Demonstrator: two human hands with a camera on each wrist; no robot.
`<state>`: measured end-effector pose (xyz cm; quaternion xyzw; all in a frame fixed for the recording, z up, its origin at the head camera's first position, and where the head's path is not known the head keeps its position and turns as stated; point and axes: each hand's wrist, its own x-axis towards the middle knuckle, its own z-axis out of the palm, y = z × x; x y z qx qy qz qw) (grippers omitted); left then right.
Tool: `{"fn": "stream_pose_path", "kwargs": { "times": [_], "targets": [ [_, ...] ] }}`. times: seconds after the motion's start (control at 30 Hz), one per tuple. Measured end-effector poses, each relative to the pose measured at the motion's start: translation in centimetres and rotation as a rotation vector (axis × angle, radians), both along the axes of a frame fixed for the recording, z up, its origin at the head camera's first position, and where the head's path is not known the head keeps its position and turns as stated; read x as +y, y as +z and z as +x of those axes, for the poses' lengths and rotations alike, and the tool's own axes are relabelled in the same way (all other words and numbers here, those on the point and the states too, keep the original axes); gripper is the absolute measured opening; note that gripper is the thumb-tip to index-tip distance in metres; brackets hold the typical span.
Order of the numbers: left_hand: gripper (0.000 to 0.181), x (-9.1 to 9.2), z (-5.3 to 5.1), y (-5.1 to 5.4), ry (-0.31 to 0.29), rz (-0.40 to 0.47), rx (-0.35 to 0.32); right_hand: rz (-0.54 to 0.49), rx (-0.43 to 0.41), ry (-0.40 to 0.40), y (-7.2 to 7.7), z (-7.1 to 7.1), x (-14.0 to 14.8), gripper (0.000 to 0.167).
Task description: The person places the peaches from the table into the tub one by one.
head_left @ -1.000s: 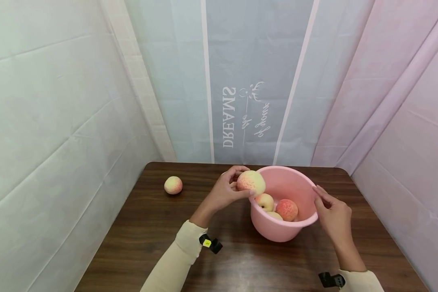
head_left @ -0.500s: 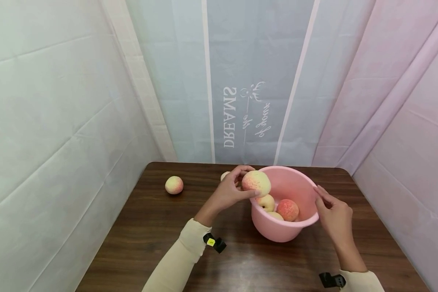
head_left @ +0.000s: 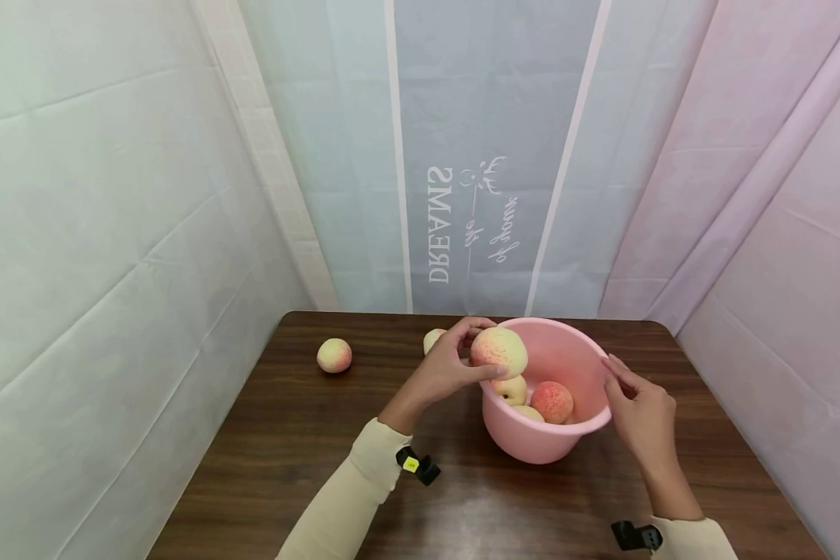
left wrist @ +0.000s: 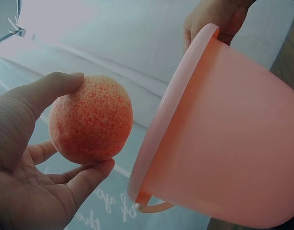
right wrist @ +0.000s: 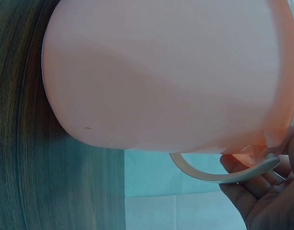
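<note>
Three peaches [head_left: 551, 402] lie in the pink bucket [head_left: 532, 445]. Fingers of the left hand [head_left: 442, 369] pinch a fourth peach [head_left: 501, 351] just off its left rim [left wrist: 167, 115]; the right hand [head_left: 642, 412], partly hidden, seems to pinch the opposite side.

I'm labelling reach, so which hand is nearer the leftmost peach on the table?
Left. The left hand is right of the leftmost peach; the right hand is farther right, holding the pink tub.
</note>
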<state>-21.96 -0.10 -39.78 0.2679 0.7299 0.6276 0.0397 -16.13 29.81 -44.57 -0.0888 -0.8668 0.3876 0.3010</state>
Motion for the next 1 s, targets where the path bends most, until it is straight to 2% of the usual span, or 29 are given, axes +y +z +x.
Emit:
{"fn": "stream_pose_path", "kwargs": {
  "times": [0.2, 0.37, 0.67, 1.0],
  "targets": [
    [0.060, 1.0, -0.2, 0.2, -0.011, -0.017, 0.002, -0.017, -0.031, -0.001, 0.4, -0.1, 0.1, 0.028],
    [0.061, 1.6, -0.4, 0.5, -0.004, -0.039, 0.009, -0.017, -0.019, 0.011, 0.6, -0.2, 0.3, 0.027],
    [0.068, 2.7, -0.7, 0.7, -0.029, -0.043, -0.012, -0.002, -0.031, 0.018, 0.8, -0.6, 0.5, 0.028],
    [0.069, 3.4, -1.0, 0.9, -0.029, -0.056, -0.039, -0.003, -0.039, 0.031, 1.2, -1.0, 0.8, 0.028]
  ]
}}
